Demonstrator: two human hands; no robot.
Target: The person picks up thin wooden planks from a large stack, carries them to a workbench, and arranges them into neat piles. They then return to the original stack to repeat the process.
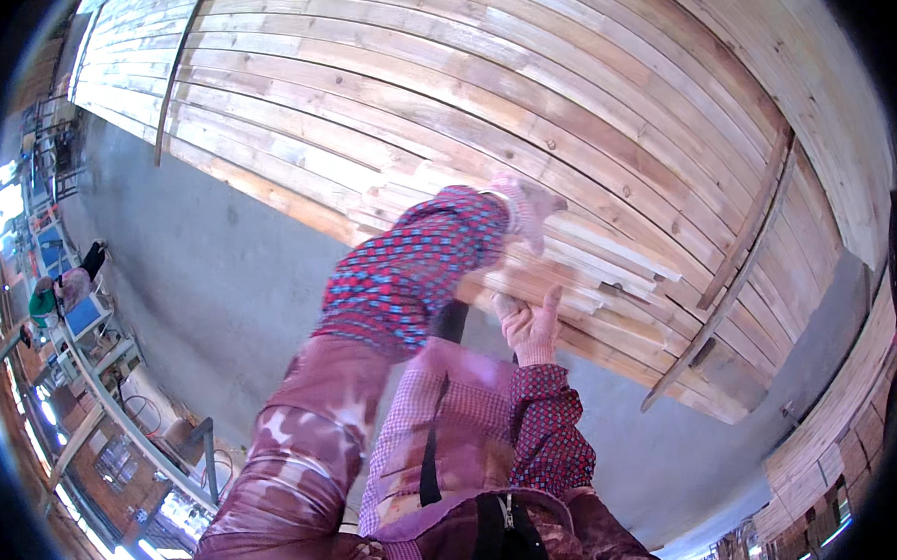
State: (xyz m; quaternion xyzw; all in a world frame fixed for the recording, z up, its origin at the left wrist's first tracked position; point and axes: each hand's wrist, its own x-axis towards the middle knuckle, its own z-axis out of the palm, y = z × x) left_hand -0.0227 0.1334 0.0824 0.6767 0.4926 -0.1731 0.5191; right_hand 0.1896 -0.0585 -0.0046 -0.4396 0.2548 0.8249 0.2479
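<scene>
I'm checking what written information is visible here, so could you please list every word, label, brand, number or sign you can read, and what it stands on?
There are none that can be read.
Wooden boards: no legible text on them.
Patterned sleeves and checked apron: no legible text.
Equipment along the left edge: too small and blurred to tell whether it bears any markings.

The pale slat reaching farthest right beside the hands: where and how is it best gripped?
The pale slat is probably best pinched across its narrow width at its right end, coming from the right: that end juts past the nearer slats.
</scene>
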